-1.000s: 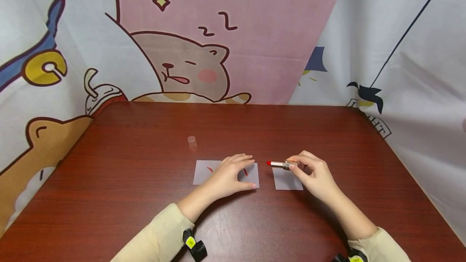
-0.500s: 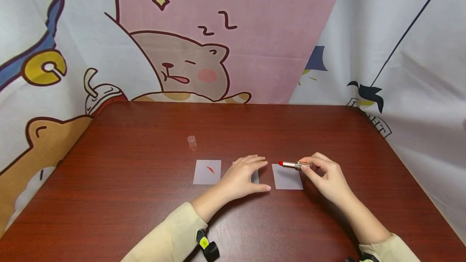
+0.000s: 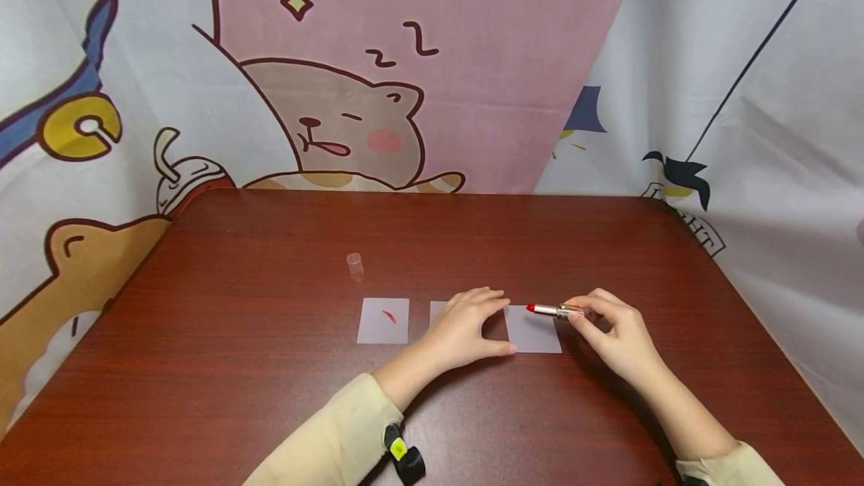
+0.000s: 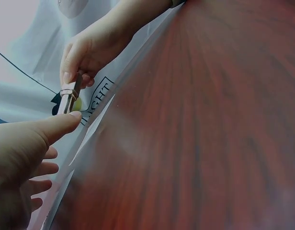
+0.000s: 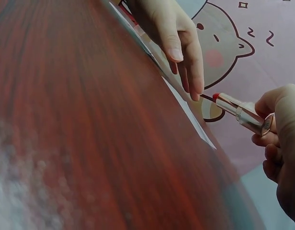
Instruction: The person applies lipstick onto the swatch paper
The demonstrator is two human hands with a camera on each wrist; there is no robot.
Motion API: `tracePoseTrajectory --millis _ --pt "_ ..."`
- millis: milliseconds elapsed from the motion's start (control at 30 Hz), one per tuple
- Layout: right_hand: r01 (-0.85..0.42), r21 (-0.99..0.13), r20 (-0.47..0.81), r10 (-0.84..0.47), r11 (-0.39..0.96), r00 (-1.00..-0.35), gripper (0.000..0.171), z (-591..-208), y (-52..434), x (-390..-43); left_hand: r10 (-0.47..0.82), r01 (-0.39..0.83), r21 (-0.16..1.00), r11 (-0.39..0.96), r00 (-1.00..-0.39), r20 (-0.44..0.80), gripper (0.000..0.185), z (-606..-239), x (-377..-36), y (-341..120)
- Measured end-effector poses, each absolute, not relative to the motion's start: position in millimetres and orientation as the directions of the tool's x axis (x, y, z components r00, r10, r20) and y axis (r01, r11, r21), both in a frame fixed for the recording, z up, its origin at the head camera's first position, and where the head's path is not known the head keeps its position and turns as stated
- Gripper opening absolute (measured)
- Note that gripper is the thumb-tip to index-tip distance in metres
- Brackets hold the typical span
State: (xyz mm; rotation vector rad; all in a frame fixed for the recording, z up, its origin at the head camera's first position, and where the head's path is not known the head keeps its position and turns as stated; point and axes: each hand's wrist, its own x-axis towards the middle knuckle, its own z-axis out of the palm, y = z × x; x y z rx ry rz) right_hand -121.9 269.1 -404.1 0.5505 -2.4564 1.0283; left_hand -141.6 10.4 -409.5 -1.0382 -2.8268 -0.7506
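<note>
Table (image 3: pixel 270 396): dark red wood, bearing all items below.
Left hand (image 3: pixel 469 325): fingers straight and spread, holding nothing, pressing down on the middle paper square (image 3: pixel 437 311) and reaching the left edge of the right paper square (image 3: pixel 533 336).
Right hand (image 3: pixel 617 332): fingers pinching the lipstick (image 3: pixel 555 310) by its gold base; the tube lies nearly level, red tip pointing left, over the far edge of the right square.
Left paper square (image 3: pixel 383 320): bears one red stroke, apart from both hands.
Clear cap (image 3: pixel 355 266): upright, beyond the squares.
Cartoon curtain (image 3: pixel 351 118): behind the table.
</note>
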Motion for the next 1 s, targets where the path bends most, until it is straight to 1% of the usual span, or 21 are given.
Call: tracePoseTrajectory --millis 467,1000 --pt "-0.502 -0.562 0.514 -0.198 0.658 -0.835 0.019 -407 271 -123 0.584 0.573 0.427 0.699 -0.803 0.120 0.070 -408 -145 25" --pt "-0.490 -0.565 0.489 -0.209 0.664 -0.847 0.018 -413 273 -125 0.577 0.571 0.397 0.719 -0.808 0.118 0.069 -413 -146 30"
